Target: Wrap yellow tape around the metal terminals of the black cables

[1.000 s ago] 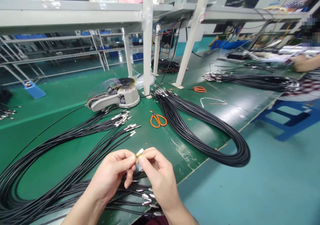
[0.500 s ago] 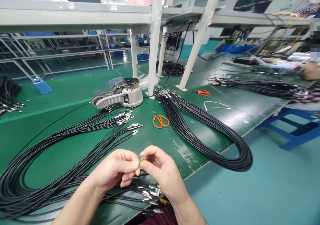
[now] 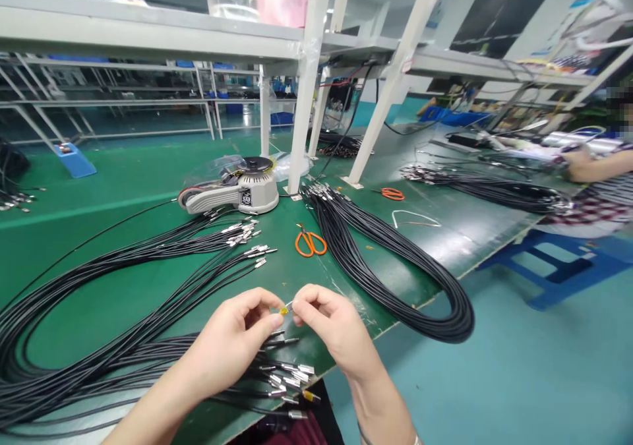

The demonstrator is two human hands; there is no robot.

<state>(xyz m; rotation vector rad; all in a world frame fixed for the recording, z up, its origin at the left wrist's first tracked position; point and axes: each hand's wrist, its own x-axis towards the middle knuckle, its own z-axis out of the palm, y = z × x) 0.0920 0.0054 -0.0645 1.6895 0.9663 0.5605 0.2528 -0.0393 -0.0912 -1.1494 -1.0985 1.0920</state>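
Note:
My left hand [image 3: 240,336] and my right hand [image 3: 331,320] meet low in the middle, above the table's near edge. Between their fingertips is a small metal cable connector [image 3: 290,306] with a bit of yellow tape [image 3: 283,311] on it. The left thumb and finger pinch the taped part; the right fingers close on the metal tip. Below my hands lie several black cables [image 3: 148,366] with silver connector ends [image 3: 291,376]. One of those ends carries yellow tape [image 3: 310,397]. The cable behind the held connector is hidden by my left hand.
Beyond my hands sit orange-handled scissors [image 3: 310,243], a grey tape dispenser [image 3: 254,191] and a looped black cable bundle [image 3: 445,293]. Another orange-handled pair [image 3: 392,194] lies farther back. White shelf posts [image 3: 302,102] rise from the green table [image 3: 163,300]. At right, a co-worker's arm [image 3: 601,165] shows over a blue stool [image 3: 558,267].
My hands have drawn slightly apart and shifted a little right, so the yellow tape and metal tip now show between them. The view has turned slightly to the right.

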